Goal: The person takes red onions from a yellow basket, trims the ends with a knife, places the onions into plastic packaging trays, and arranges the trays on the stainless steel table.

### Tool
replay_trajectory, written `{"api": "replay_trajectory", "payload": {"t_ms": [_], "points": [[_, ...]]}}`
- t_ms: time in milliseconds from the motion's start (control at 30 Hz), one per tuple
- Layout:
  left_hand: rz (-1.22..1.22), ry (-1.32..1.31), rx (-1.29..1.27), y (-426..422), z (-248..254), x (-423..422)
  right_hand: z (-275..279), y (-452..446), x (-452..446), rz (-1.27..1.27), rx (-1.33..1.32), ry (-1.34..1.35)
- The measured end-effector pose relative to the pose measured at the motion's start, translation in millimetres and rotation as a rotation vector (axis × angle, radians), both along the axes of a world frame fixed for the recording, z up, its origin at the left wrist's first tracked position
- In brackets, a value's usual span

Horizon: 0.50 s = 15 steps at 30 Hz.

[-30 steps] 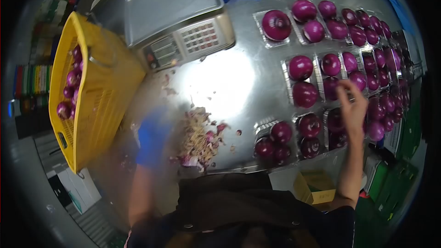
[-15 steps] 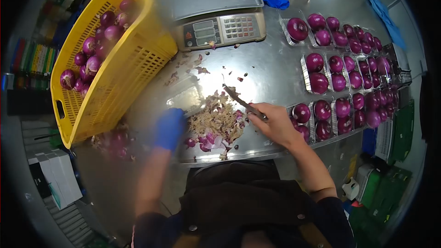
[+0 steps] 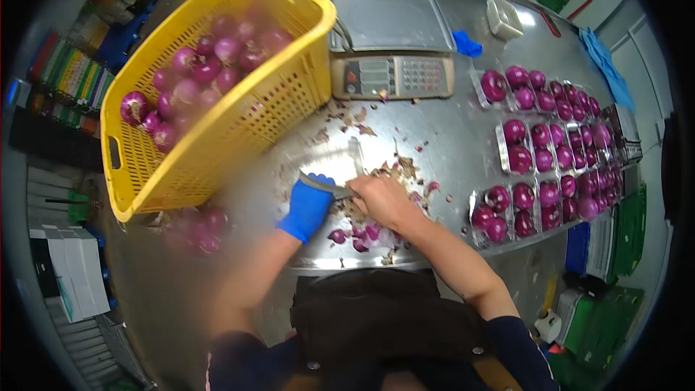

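Observation:
My right hand [image 3: 384, 200] is bare and wrapped round the handle of a knife [image 3: 323, 187], whose blade points left. My left hand [image 3: 310, 208] wears a blue glove, and its fingers are curled in. The blade crosses in front of the gloved fingers; whatever they hold is hidden. A clear plastic tray [image 3: 327, 161] lies on the steel table just beyond the hands. Dry onion skins and root trimmings [image 3: 402, 174] are strewn beneath and beside my right hand. Purple peel pieces [image 3: 369, 233] lie nearer the table edge.
A yellow crate [image 3: 253, 127] of red onions [image 3: 206, 70] leans at left. Behind stands a scale [image 3: 391, 76]. Clear packs of red onions [image 3: 519, 158] stand in rows at right. A blue glove [image 3: 467, 43] and a white tub [image 3: 504, 18] sit at the back.
The view has shifted, so the crate and scale appear farther right. My left hand has come in from the left, and my right hand has brought the knife across to it.

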<state>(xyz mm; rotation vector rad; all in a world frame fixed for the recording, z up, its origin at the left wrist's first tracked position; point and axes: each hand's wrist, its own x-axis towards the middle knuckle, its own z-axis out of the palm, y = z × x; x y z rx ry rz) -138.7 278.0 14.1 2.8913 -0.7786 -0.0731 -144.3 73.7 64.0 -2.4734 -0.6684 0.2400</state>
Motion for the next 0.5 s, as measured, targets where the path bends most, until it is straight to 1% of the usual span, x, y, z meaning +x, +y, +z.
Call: {"api": "replay_trajectory", "payload": {"t_ms": [33, 100, 167, 233, 267, 300, 367, 433, 500], "points": [[0.009, 0.074, 0.040, 1, 12, 0, -1, 3, -1, 0.016, -0.043, -0.021], [0.042, -0.017, -0.148, 2, 50, -21, -5, 3, -1, -0.074, 0.059, -0.072], [0.065, -0.128, -0.233, 3, 85, -44, -7, 1, -2, -0.174, 0.200, -0.111], [-0.027, -0.181, -0.393, 15, 106, -65, -1, -1, -3, -0.295, 0.381, -0.138], [-0.121, -0.183, -0.409, 23, 123, -66, 4, -5, -5, -0.358, 0.441, -0.179], [-0.116, -0.186, -0.441, 33, 138, -63, 12, -10, -6, -0.421, 0.500, -0.214], [-0.109, -0.188, -0.506, 54, 165, -50, 33, -31, -5, -0.616, 0.516, -0.272], [0.029, -0.301, -0.534, 76, 191, -34, 36, -63, 1, -0.910, 0.465, -0.298], [0.260, -0.337, -0.641, 92, 209, -10, 15, -103, 7, -1.051, 0.353, -0.338]]}}
